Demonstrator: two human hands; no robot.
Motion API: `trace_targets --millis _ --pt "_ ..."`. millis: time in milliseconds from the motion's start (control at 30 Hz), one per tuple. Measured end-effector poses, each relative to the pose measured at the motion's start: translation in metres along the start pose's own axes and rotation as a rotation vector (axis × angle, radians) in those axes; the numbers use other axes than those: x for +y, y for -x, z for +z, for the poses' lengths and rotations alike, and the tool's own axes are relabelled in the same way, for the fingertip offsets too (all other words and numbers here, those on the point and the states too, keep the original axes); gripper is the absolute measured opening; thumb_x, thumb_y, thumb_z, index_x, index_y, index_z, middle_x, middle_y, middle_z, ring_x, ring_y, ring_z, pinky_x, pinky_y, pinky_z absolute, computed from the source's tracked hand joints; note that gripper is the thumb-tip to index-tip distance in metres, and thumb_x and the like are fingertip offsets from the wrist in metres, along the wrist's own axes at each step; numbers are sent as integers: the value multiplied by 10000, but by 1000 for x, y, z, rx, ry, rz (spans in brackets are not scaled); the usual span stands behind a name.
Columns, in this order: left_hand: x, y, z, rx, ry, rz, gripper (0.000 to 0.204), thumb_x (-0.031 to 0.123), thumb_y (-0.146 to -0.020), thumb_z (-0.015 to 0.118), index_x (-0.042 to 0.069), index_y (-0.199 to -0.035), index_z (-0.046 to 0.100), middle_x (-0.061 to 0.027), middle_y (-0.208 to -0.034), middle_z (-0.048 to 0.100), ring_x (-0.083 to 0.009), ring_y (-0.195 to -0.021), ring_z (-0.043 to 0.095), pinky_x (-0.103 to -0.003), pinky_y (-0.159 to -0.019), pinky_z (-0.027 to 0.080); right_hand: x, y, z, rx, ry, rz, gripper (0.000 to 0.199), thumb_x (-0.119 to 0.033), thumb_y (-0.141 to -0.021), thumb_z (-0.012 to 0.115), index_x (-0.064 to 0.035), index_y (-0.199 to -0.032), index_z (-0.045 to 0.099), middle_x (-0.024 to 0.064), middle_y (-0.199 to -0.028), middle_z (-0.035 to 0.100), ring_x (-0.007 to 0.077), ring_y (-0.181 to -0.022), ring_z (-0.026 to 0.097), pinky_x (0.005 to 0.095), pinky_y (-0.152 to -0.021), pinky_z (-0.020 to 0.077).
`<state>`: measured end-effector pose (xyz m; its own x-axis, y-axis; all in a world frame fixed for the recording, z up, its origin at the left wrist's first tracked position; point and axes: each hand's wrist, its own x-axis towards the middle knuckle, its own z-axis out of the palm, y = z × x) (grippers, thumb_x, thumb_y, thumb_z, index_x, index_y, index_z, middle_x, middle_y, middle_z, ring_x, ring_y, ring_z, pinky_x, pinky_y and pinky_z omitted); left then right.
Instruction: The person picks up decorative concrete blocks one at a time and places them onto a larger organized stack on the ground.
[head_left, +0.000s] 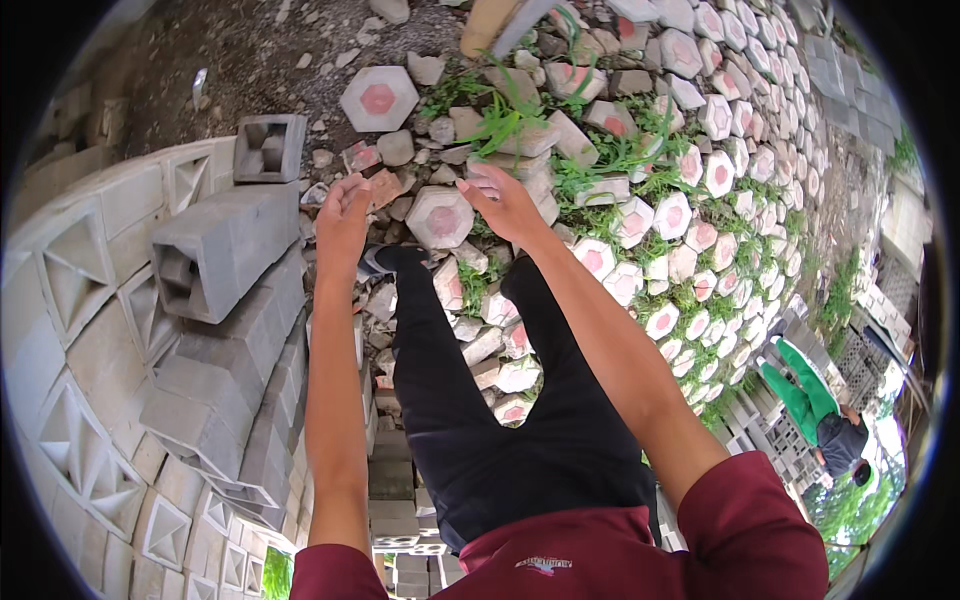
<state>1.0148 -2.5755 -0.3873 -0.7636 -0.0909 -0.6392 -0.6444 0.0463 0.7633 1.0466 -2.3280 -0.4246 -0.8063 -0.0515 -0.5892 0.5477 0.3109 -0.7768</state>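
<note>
Above rubble-strewn ground (300, 95), my bare forearms (338, 410) stretch forward, left hand (344, 208) and right hand (500, 205) apart, fingers loosely spread and bent. Between them lies a rough hexagonal concrete paver (440, 217), pink-centred; beside my left hand sits an angular reddish brick fragment (384, 188).

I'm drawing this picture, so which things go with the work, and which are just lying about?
Likely the work, nearest the hands:
- reddish brick piece, by the left hand
- hexagonal paver, by the right hand

Seemingly just about:
- gray hollow block
- green grass
</note>
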Motion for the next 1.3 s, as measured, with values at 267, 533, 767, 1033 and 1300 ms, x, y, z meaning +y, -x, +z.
trace_targets --millis 267,533,767,1033,1300 --pt "38 42 209 -213 -268 121 412 295 -932 622 -11 -1207 588 -50 -1081 649 -108 -1021 577 -241 -910 429 28 66 -188 323 -276 -94 646 -395 -894 664 51 -1317 464 177 -1159 627 220 -1042 607 342 -886 485" --pt "81 127 380 -505 -443 199 394 230 -932 605 -63 -1192 564 -150 -1168 631 -200 -1094 596 -299 -959 436 90 225 -336 585 -418 -68 680 -438 -878 665 31 -1327 464 195 -1165 611 244 -1058 609 352 -882 496" --pt "105 208 485 -764 -603 277 397 241 -942 590 -34 -1227 570 -99 -1200 618 -165 -1113 564 -288 -973 411 105 378 -402 858 -351 66 578 -373 -905 648 11 -1308 494 178 -1107 652 248 -974 653 349 -834 513" --pt "128 241 531 -859 -781 337 368 231 -921 614 -24 -1186 593 -124 -1120 654 -192 -1055 609 -314 -920 457 101 455 -412 1070 -576 103 553 -320 -921 638 27 -1318 471 163 -1075 664 218 -954 659 335 -814 529" --pt "175 268 631 -931 -980 443 412 297 -902 634 -32 -1147 602 -176 -1061 672 -251 -1020 640 -355 -875 482 66 456 -497 1047 -761 37 534 -252 -915 658 28 -1327 463 139 -1098 650 171 -970 632 310 -810 520"
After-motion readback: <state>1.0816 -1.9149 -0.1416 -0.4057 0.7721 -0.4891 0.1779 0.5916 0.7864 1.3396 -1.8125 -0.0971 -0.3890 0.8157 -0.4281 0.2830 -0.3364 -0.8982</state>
